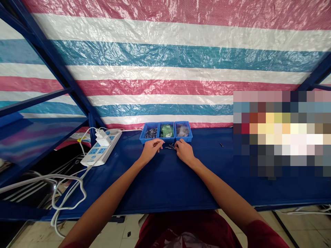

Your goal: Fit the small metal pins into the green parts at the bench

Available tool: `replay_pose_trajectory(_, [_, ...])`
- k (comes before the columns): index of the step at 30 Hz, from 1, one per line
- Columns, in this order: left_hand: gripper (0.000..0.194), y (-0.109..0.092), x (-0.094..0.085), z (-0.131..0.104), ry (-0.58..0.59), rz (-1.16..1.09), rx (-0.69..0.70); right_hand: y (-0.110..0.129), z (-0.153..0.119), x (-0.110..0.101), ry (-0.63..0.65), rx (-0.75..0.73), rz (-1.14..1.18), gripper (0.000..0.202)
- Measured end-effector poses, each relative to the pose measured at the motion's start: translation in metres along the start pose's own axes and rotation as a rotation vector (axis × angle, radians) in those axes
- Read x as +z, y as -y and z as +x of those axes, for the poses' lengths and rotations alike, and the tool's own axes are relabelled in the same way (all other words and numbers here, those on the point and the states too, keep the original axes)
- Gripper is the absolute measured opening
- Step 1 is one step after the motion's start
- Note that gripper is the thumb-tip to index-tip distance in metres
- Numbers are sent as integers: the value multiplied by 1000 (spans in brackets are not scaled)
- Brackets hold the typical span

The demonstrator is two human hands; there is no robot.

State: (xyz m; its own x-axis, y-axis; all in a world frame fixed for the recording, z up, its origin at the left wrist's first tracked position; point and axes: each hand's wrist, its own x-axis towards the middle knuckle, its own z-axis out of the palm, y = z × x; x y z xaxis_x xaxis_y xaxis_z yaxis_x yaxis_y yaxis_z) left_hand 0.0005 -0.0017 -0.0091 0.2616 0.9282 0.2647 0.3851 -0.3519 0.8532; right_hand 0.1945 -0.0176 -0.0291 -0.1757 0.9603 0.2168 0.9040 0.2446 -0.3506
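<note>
Three blue bins stand side by side at the back of the blue table: the left bin [149, 140] holds dark screw-like pieces, the middle bin [167, 139] green packets, the right bin [184, 138] clear bags. In front of them lies a small pile of thin metal pieces [170, 147]. My left hand [153, 148] is left of the pile, fingers closed together near the front of the left bin; what they hold, if anything, is too small to name. My right hand [183, 150] touches the pile's right end, fingertips pinched and partly hidden.
A white power strip [102, 148] with a plug and cables lies at the left of the blue table [165, 182]. One loose thin piece [221, 144] rests further right. A pixelated area covers the right side. Blue frame bars stand at both sides.
</note>
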Motion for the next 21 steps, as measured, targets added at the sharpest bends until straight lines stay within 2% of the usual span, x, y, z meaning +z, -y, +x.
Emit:
replay_pose_trajectory(3, [29,-6,1,-2,10,90,43,2,-1,0,-80,-103,60,14])
replay_pose_trajectory(12, [25,-5,2,-2,86,229,139,5,-5,-1,-123,-287,227,18])
replay_pose_trajectory(16, [23,-3,1,-1,100,222,144,4,-5,3,-181,-311,322,19])
replay_pose_trajectory(21, [24,-6,-2,-1,93,206,128,2,-2,9,-253,-230,469,20])
